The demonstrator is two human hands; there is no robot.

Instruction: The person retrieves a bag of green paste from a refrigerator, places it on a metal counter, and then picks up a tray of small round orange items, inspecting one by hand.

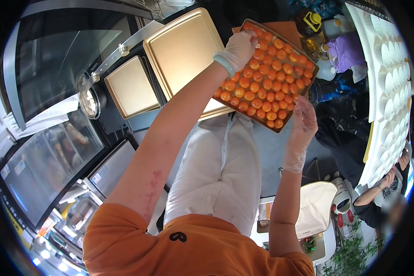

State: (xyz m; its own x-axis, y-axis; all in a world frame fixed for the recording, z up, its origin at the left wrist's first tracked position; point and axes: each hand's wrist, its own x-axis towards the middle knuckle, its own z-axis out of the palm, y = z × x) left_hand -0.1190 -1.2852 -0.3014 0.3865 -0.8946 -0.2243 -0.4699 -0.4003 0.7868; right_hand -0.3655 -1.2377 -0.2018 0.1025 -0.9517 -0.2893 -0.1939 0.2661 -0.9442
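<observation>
A dark-rimmed baking tray [264, 121] is full of rows of round orange balls that look like egg yolks [267, 83]. It lies at a slant in front of me. My left hand [240, 49], in a clear glove with a pale green bangle at the wrist, is closed at the tray's left edge. My right hand [302, 120], gloved too, has its fingers bent together at the right edge. The tray's rim under my fingers is mostly hidden.
Left of the yolks lie a large gold baking tray [184, 53] and a smaller one [132, 88]. A metal pot [91, 103] stands by the oven [73, 46]. Bottles [310, 23] and a purple bag [346, 51] crowd the far right, beside stacked white egg trays [388, 87]. Another person [377, 193] is at right.
</observation>
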